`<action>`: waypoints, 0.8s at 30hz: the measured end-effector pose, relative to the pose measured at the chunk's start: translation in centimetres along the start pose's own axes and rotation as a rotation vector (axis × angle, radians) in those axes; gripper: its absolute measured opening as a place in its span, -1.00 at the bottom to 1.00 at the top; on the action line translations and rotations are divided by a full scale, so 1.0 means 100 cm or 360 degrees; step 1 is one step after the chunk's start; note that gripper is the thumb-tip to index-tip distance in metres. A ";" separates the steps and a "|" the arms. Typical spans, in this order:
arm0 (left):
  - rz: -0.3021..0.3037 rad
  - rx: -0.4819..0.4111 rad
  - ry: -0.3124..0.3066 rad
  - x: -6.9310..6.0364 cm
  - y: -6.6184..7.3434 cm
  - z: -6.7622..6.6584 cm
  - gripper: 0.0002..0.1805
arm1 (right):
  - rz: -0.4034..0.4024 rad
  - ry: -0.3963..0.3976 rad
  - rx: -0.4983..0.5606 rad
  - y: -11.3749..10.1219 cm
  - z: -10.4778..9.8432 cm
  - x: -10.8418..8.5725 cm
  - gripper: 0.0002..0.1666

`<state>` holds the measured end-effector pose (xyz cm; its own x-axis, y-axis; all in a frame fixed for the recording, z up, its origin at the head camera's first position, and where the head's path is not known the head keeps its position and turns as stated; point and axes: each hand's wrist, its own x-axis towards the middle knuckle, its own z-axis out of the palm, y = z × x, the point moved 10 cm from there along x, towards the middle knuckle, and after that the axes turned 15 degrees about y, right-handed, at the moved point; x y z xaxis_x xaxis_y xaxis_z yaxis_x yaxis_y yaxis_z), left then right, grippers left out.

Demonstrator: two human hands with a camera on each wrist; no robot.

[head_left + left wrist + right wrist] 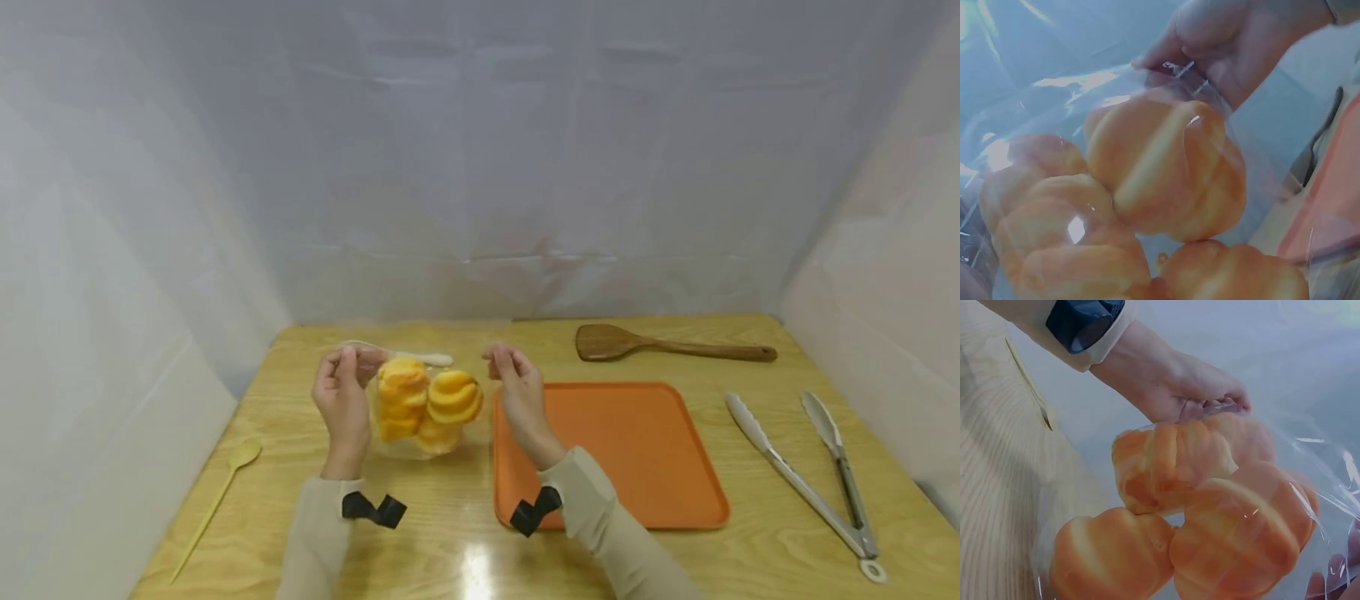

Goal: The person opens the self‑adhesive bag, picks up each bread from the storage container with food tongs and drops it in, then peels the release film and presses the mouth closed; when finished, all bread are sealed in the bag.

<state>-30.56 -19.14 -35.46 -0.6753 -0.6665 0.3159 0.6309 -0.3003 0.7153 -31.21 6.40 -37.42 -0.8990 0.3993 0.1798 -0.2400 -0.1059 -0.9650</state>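
A clear plastic bag holding several golden bread rolls hangs between the two hands above the table. My left hand pinches its upper left side with thumb and fingers. On the opposite side my right hand pinches the bag's edge, its wrist over the tray's left part. In the left wrist view the right hand grips the film above the rolls. Bunched film shows under the curled fingers of the left hand in the right wrist view. Whether the bag's mouth is sealed cannot be seen.
An orange tray lies to the right. Behind it is a wooden spatula, and metal tongs lie spread at the far right. A yellow spoon lies at left. Beyond the bag is a pale-handled utensil, partly hidden.
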 end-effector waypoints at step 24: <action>-0.0295 -0.0176 0.0341 -0.007 -0.010 0.001 -0.86 | -0.0236 0.0226 -0.0112 -0.024 -0.006 0.001 -0.74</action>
<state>-30.73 -18.29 -36.29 -0.6941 -0.7188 0.0391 0.5503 -0.4948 0.6725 -30.52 7.20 -35.25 -0.7938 0.5307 0.2971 -0.3355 0.0254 -0.9417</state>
